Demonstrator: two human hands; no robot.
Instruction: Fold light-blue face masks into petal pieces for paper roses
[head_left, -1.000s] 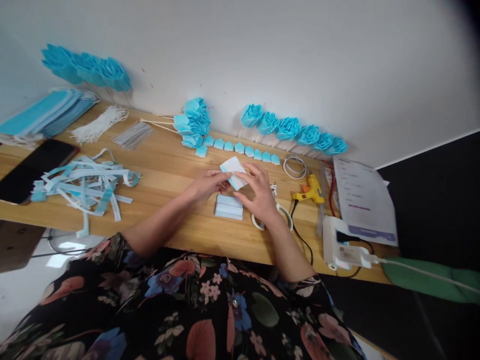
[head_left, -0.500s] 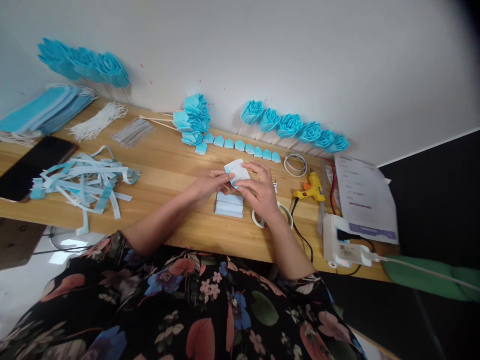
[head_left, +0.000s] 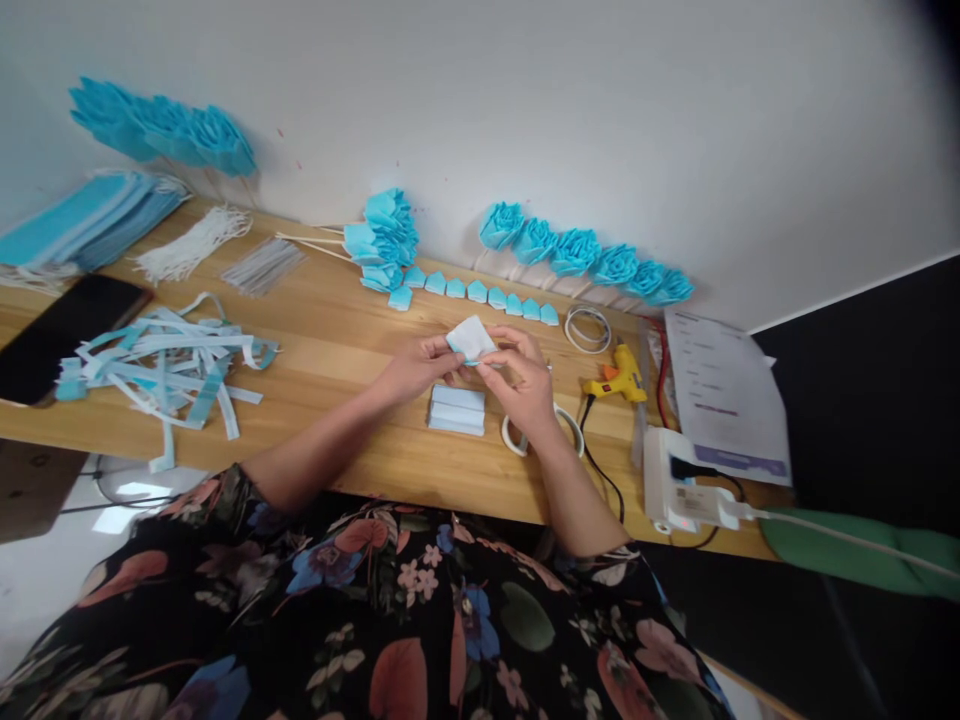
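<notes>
My left hand [head_left: 417, 368] and my right hand [head_left: 522, 384] both pinch a small folded piece of white and light-blue fabric [head_left: 471, 338] above the wooden table [head_left: 337, 330]. Just below the hands lies a small stack of cut blue fabric pieces [head_left: 457, 410]. A roll of white tape [head_left: 541, 436] sits under my right wrist. A row of small folded blue pieces [head_left: 480, 293] lies beyond the hands, near the wall.
Blue fabric roses [head_left: 585, 262] line the wall, with more at the far left [head_left: 161, 135]. Cut blue strips [head_left: 161, 362], a dark phone [head_left: 56, 335], stacked face masks [head_left: 82, 225], a yellow glue gun [head_left: 615, 378], a white power strip [head_left: 679, 485] and a sheet of paper [head_left: 720, 395] lie about.
The piece of fabric has been folded smaller between my fingers, and both hands have drawn closer together around it.
</notes>
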